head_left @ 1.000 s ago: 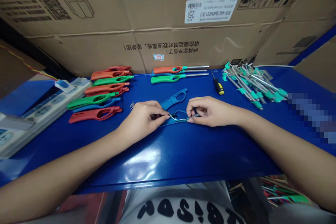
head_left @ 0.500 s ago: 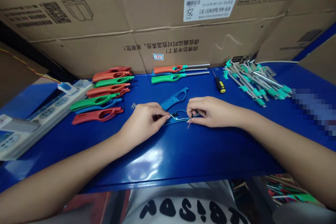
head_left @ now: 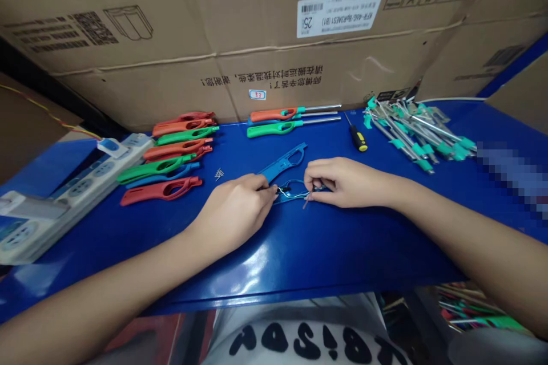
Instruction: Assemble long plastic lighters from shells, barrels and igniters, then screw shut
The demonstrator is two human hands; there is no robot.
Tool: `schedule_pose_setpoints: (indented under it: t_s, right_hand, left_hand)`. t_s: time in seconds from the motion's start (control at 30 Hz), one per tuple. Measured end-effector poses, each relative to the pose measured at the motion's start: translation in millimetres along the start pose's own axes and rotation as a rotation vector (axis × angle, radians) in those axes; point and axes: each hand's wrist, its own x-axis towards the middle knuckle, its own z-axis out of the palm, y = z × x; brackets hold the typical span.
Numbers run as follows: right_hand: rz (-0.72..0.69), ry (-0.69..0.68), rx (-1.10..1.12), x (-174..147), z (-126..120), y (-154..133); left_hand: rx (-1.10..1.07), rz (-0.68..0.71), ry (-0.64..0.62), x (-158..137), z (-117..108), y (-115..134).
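Note:
A blue lighter casing half (head_left: 295,198) lies low over the table between my hands, with a white wire (head_left: 284,194) and a small black part inside it. My left hand (head_left: 240,205) is closed over its handle end, fingertips beside the wire. At the other end, my right hand (head_left: 340,181) grips the casing in a pinch; a thin brownish strip (head_left: 305,203) sticks out under those fingers. Exactly what the right fingertips press is hidden. Just behind, the second blue casing half (head_left: 280,165) rests on the table, close to my left fingers.
Red, orange, green and blue casings (head_left: 165,189) are lined up at left beside a power strip (head_left: 81,188). Small screws (head_left: 219,174) lie nearby. Assembled lighters (head_left: 274,129), a screwdriver (head_left: 358,138) and a pile of metal lighter tubes (head_left: 411,134) sit along the cardboard box (head_left: 171,82).
My left hand has turned and shifted slightly left and down, its fingers now covering more of the casing's handle end. The right hand stays nearly in place.

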Motion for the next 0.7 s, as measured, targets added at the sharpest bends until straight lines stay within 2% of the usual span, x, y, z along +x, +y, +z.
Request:
schedule_pose_setpoints:
  t_s: [0.13,0.27,0.47,0.7]
  right_hand:
    - [-0.002,0.002,-0.006,0.3,0.8,0.7]
    - [0.015,0.009,-0.001,-0.5,0.5,0.1]
    - [0.006,0.007,-0.001,0.4,1.5,0.8]
    - [-0.013,0.032,-0.003,-0.3,1.3,-0.8]
  left_hand:
    - [0.177,0.052,-0.007,-2.8,-1.5,10.7]
    - [0.257,0.015,0.007,-5.0,1.6,19.0]
    - [0.245,0.004,-0.028,-9.0,1.7,23.0]
    - [0.159,-0.017,-0.035,-4.4,-1.3,16.0]
